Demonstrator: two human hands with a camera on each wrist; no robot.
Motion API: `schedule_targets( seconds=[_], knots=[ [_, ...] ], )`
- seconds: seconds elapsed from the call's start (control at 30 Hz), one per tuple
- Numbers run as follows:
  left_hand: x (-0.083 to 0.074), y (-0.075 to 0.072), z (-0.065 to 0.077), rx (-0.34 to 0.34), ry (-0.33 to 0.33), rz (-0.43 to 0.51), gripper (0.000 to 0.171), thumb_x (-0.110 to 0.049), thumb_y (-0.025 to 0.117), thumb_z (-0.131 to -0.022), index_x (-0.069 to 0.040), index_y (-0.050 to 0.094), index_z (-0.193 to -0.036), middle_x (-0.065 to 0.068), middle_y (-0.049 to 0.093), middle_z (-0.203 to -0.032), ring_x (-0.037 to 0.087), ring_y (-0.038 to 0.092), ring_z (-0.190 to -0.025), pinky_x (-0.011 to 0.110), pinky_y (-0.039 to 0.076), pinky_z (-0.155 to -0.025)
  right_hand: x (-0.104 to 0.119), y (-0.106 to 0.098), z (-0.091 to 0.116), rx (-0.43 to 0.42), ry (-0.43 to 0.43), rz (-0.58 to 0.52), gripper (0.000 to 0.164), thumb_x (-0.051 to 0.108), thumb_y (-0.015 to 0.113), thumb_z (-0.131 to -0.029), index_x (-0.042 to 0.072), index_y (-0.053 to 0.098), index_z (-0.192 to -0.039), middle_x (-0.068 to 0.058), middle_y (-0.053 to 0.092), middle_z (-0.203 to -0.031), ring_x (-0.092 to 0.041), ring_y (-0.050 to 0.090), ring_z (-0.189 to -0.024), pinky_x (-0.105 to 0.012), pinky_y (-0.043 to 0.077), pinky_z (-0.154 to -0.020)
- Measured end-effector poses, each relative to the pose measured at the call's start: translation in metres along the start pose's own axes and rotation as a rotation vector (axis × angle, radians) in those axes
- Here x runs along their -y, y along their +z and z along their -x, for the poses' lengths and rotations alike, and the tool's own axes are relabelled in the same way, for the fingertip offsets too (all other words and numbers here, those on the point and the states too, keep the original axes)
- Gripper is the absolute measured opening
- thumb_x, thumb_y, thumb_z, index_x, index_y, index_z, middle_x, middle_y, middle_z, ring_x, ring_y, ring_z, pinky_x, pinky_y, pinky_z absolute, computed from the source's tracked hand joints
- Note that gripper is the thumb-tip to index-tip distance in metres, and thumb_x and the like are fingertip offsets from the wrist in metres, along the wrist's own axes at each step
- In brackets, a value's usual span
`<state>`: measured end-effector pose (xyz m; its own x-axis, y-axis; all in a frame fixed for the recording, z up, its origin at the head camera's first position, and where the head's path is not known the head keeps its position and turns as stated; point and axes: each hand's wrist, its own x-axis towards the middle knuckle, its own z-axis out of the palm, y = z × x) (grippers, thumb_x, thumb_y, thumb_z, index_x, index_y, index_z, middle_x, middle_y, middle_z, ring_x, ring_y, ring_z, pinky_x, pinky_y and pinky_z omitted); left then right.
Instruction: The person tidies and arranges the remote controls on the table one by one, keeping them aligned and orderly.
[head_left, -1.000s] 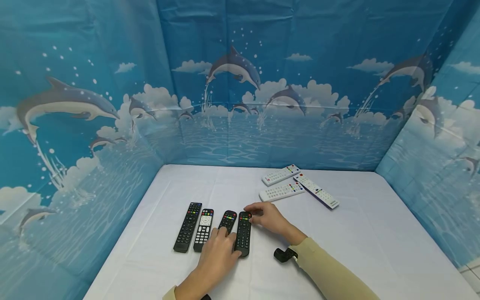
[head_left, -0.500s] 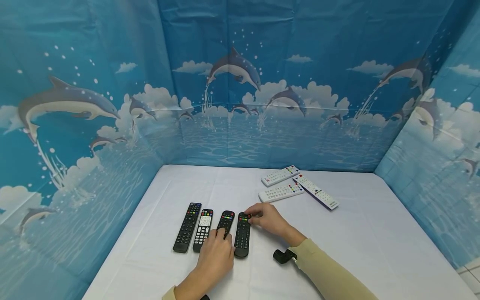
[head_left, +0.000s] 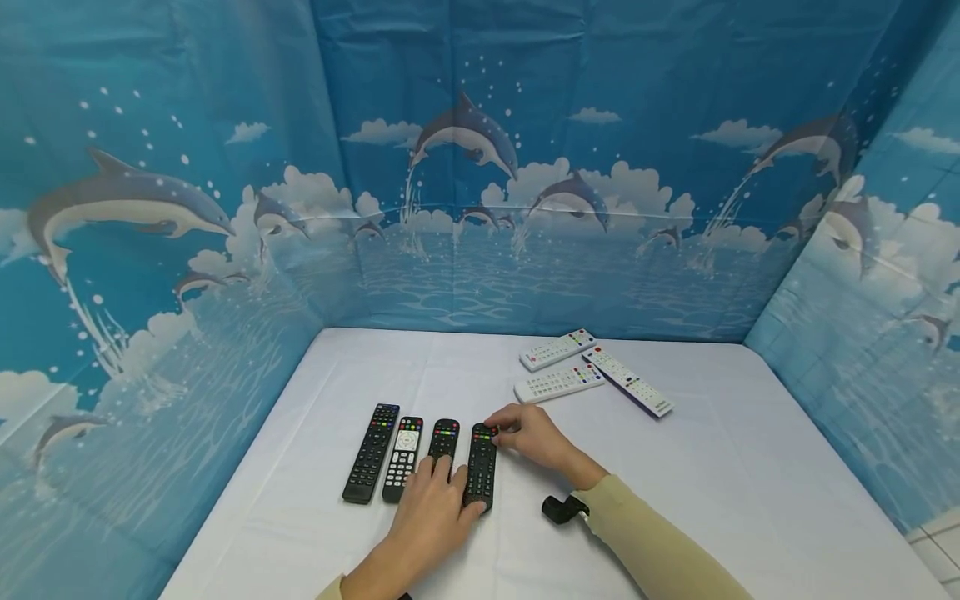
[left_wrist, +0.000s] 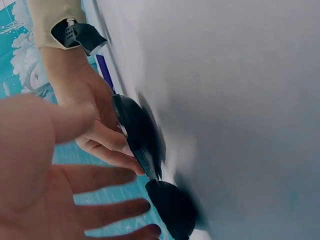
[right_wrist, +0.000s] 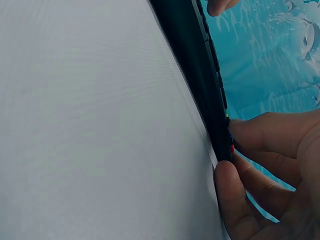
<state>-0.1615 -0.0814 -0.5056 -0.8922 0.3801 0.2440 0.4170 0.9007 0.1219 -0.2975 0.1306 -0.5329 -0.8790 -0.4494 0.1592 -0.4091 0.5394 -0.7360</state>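
Note:
Four black remote controls would be a count, so I name them singly: a long black remote (head_left: 372,454) lies at the left, beside a black remote with white keys (head_left: 402,460). My left hand (head_left: 426,518) lies over the lower part of a third black remote (head_left: 444,437), its fingers fairly straight. Its thumb is at the lower end of the rightmost black remote (head_left: 481,467). In the left wrist view the fingers (left_wrist: 107,207) are spread. My right hand (head_left: 532,437) pinches the rightmost remote's top end. The right wrist view shows thumb and finger at its edge (right_wrist: 212,100).
Beyond my right hand lie two white remotes (head_left: 557,350) (head_left: 558,384) and a white one with a purple underside (head_left: 628,382). A white cloth covers the table (head_left: 675,483). Blue dolphin-print curtains (head_left: 525,275) stand behind and at both sides.
The third black remote has shifted slightly left and turned straighter under my left hand. That hand's thumb drew in, then spread back to the rightmost remote. My right hand keeps its pinch.

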Motion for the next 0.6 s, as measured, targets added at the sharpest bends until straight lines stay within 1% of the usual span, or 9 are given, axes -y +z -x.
schedule_targets(
  seconds=[0.13,0.23,0.4,0.5,0.6],
  knots=[
    [0.0013,-0.001,0.0038,0.049,0.063,0.004,0.075,-0.064,0.069,-0.086,-0.012,0.062,-0.139,0.015,0.056,-0.135,0.039,0.046,-0.124,0.058,0.045,-0.091,-0.0009,0.0006,-0.0021,-0.012,-0.01,0.006,0.028,0.011,0.081,-0.085,0.013,0.077,-0.113,0.005,0.071,-0.108,-0.013,0.061,-0.092,-0.033,0.052,-0.079],
    [0.0024,-0.0024,0.0046,0.081,0.095,0.011,0.079,-0.064,0.073,-0.081,-0.016,0.059,-0.142,0.013,0.056,-0.138,0.04,0.044,-0.127,0.062,0.042,-0.094,-0.0015,0.0,-0.0031,-0.022,-0.007,0.014,0.028,0.012,0.081,-0.084,0.015,0.078,-0.112,0.008,0.071,-0.105,-0.012,0.06,-0.09,-0.032,0.051,-0.077],
    [0.0049,-0.0023,0.0061,0.12,0.098,0.023,0.076,-0.059,0.076,-0.081,-0.019,0.059,-0.143,0.01,0.057,-0.139,0.043,0.044,-0.13,0.067,0.038,-0.098,0.0012,0.0005,-0.0023,-0.016,-0.007,0.01,0.027,0.01,0.08,-0.084,0.013,0.078,-0.111,0.004,0.071,-0.105,-0.013,0.059,-0.089,-0.032,0.05,-0.074],
    [0.0071,-0.0012,0.0061,0.118,0.095,0.01,0.071,-0.057,0.076,-0.082,-0.021,0.06,-0.142,0.009,0.058,-0.139,0.045,0.044,-0.131,0.067,0.038,-0.098,0.0044,0.001,-0.0012,-0.01,-0.006,-0.002,0.027,0.009,0.08,-0.084,0.012,0.078,-0.111,0.002,0.071,-0.105,-0.015,0.059,-0.089,-0.032,0.05,-0.074],
    [0.0087,-0.0016,0.0056,0.1,0.098,0.003,0.066,-0.052,0.077,-0.083,-0.021,0.062,-0.139,0.008,0.06,-0.137,0.046,0.046,-0.13,0.066,0.039,-0.097,0.0056,0.0016,-0.0011,-0.012,-0.008,-0.004,0.027,0.008,0.08,-0.084,0.011,0.078,-0.111,0.002,0.072,-0.105,-0.015,0.059,-0.088,-0.031,0.05,-0.073]
  ],
)
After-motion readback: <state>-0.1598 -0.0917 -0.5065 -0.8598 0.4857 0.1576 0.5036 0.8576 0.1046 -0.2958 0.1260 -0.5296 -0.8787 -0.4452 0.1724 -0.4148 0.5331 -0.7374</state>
